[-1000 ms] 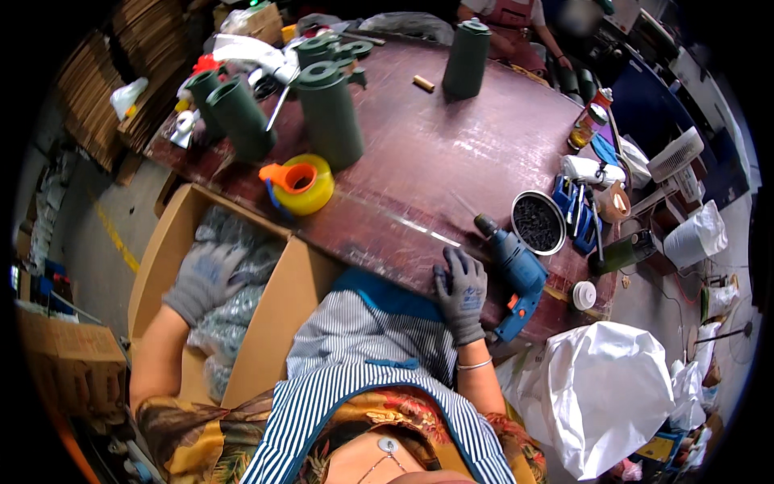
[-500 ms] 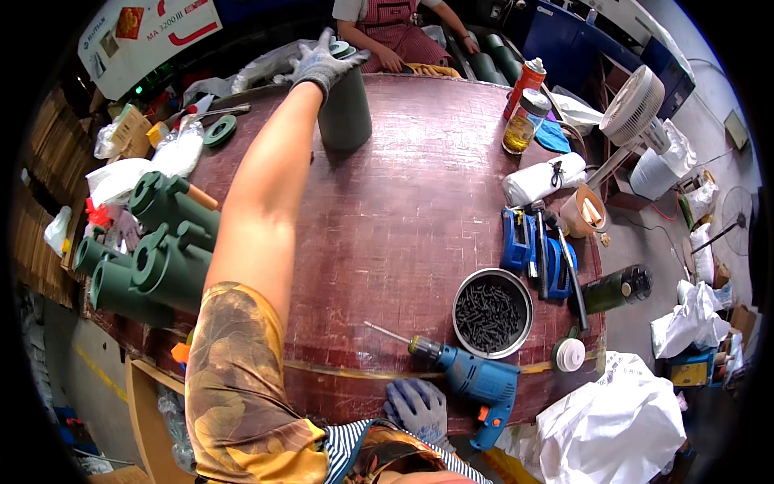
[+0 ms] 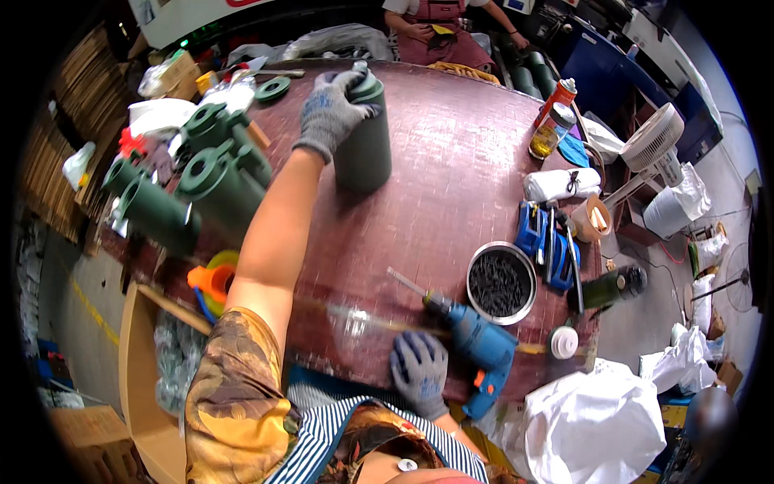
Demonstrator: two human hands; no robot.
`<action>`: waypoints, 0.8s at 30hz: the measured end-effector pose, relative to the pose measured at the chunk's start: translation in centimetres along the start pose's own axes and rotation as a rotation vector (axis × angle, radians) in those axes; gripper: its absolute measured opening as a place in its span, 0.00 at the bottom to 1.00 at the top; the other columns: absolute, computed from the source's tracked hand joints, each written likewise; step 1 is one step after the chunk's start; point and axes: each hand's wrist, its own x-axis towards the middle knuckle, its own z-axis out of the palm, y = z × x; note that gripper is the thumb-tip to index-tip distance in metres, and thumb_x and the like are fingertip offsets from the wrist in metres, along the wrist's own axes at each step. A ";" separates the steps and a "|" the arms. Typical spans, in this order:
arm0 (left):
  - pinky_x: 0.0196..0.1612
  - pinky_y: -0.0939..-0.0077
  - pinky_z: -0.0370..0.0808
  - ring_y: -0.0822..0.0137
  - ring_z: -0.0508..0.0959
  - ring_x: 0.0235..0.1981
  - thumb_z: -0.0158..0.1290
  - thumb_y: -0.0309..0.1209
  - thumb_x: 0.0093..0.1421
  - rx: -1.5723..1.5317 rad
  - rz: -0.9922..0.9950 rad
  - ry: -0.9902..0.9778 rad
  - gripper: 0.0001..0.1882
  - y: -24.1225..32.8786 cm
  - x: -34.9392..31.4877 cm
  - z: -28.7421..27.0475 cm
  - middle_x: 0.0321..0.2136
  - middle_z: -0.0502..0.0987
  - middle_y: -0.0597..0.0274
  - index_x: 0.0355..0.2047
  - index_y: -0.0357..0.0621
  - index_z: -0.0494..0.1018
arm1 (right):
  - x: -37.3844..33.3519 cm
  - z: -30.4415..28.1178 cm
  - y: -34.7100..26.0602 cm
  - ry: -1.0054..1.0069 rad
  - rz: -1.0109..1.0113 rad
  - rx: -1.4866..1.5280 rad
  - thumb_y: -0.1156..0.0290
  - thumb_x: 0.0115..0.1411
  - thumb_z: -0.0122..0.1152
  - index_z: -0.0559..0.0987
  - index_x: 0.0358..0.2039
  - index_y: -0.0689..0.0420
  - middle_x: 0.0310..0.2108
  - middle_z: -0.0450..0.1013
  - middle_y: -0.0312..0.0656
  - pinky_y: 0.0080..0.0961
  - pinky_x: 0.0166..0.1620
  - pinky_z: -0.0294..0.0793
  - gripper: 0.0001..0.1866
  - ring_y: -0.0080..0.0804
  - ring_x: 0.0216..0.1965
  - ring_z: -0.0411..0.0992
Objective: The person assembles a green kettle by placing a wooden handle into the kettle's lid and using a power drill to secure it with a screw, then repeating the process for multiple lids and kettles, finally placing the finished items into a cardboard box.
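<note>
My left hand [image 3: 334, 117], in a grey work glove, grips the top of a dark green cylinder [image 3: 363, 161]. The cylinder stands nearly upright toward the far side of the table, its top partly hidden by the fingers. In a matching glove, my right hand [image 3: 420, 373] lies palm down at the near table edge, fingers stretched out and holding nothing. Just right of it lies a blue power drill [image 3: 484, 335], its long bit pointing to the far left. Beyond the drill is a round metal bowl [image 3: 529, 307] of black screws [image 3: 500, 282].
Several green cylinders [image 3: 165, 219] with lugs crowd the left side, near an orange plastic piece [image 3: 212, 281]. A green ring [image 3: 272, 89] lies at the far left. Blue tools [image 3: 531, 228], a white roll [image 3: 556, 184] and a spray can [image 3: 558, 98] line the right. Another person [image 3: 447, 32] sits opposite.
My left hand has come nearer with the green cylinder, and its fingers now wrap the top. My right hand stays by the drill. The head view has shifted.
</note>
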 end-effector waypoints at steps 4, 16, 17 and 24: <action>0.62 0.65 0.71 0.56 0.73 0.60 0.70 0.30 0.48 -0.469 0.027 0.015 0.40 0.1 -12.8 -9.4 0.59 0.71 0.53 0.63 0.48 0.69 | 0.1 -1.0 -0.6 0.103 -0.073 0.217 0.64 0.57 0.64 0.76 0.58 0.54 0.58 0.70 0.46 0.45 0.61 0.65 0.27 0.49 0.58 0.67; 0.70 0.64 0.56 0.63 0.59 0.69 0.67 0.27 0.50 -1.341 -0.008 -0.511 0.56 -2.7 -41.7 -23.6 0.72 0.52 0.57 0.74 0.44 0.45 | -7.2 -9.9 -3.6 -0.004 0.151 1.347 0.47 0.64 0.62 0.49 0.73 0.62 0.70 0.56 0.45 0.32 0.70 0.53 0.49 0.35 0.69 0.55; 0.69 0.63 0.58 0.64 0.66 0.64 0.68 0.34 0.54 -1.389 0.002 -0.545 0.51 -2.9 -42.1 -23.4 0.70 0.56 0.58 0.72 0.41 0.50 | -9.1 -9.2 -4.0 0.035 0.166 1.289 0.51 0.64 0.63 0.46 0.74 0.61 0.72 0.53 0.46 0.32 0.70 0.52 0.50 0.35 0.71 0.53; 0.58 0.67 0.72 0.59 0.76 0.53 0.69 0.39 0.54 -0.647 -0.212 -0.258 0.40 -4.9 -44.2 -14.3 0.51 0.76 0.54 0.64 0.45 0.65 | -15.2 -1.8 -4.4 0.074 0.232 0.854 0.48 0.60 0.66 0.48 0.73 0.63 0.72 0.49 0.57 0.40 0.73 0.46 0.53 0.53 0.73 0.48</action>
